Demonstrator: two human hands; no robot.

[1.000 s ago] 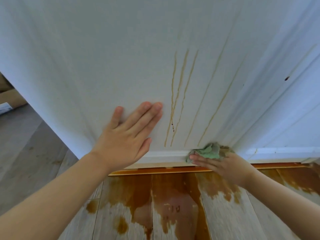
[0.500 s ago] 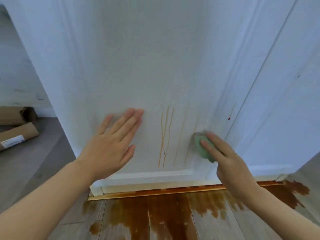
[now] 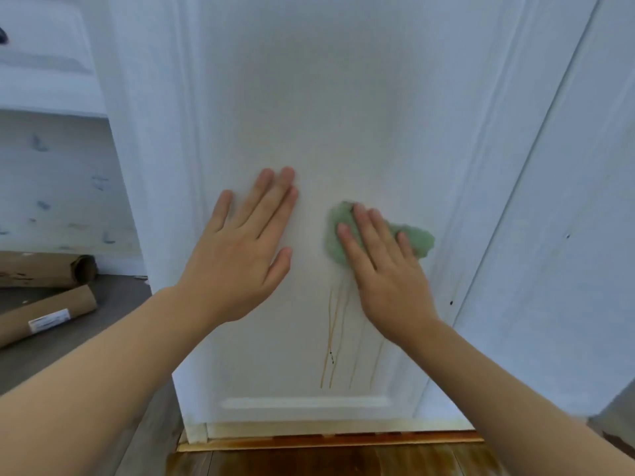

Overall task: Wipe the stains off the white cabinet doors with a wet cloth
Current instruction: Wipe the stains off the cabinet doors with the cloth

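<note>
With the left hand [image 3: 240,259] spread flat bracing the door [image 3: 309,115], the right hand [image 3: 381,269] presses the cloth [image 3: 417,243] flat-fingered above the streaks [image 3: 330,338], so firm downward strokes should lift them

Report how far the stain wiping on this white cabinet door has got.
Done: the door panel above the hands looks clean. In hand: the right hand presses the green cloth flat on the door while the left hand braces beside it. Left: the brown drip streaks below the cloth and the stained bottom edge.
</note>
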